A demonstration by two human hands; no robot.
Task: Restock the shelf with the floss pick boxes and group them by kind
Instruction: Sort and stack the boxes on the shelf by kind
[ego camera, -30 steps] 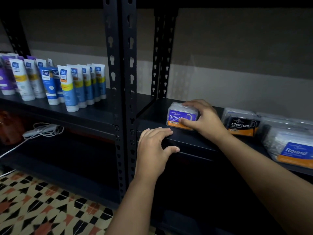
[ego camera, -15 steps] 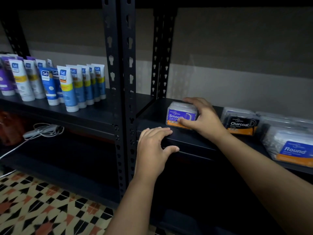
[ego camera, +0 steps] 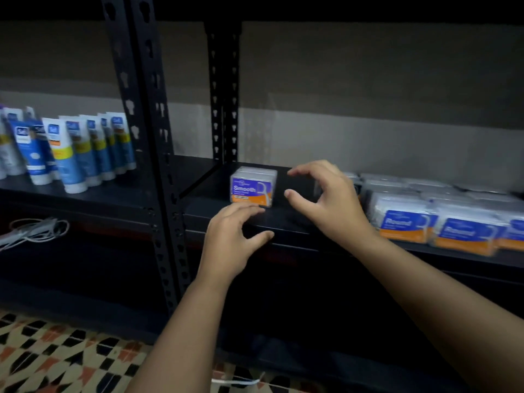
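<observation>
Standing alone near the shelf's [ego camera: 283, 219] left front corner, the Smooth box [ego camera: 253, 187] is upright, label facing out, nothing gripping it. Right hand [ego camera: 326, 199] hovers just beside it on the right, fingers curled in a loose C, thumb and forefinger apart, holding nothing. Left hand [ego camera: 232, 239] rests on the shelf's front edge, fingers spread and loosely bent, fingertips just below the box (contact with the box: cannot tell).

Round boxes [ego camera: 442, 225] sit in a packed row along the front edge toward the right end, more clear boxes behind them; labels back there are too blurred to read. Tubes [ego camera: 76, 154] stand on the neighbouring shelf, left of the upright post [ego camera: 153, 154].

Judgement: Smooth group has one member placed; grouping is barely started.

Risks:
- Box is light, tall and narrow, close to the front edge. A nudge from the left hand's fingertips could tip it off the lip.
- Right hand's wrist is near the Round row; a careless swing back could knock those forward.
- Dim light and near-identical blue/orange labels make mixing kinds likely.
</observation>
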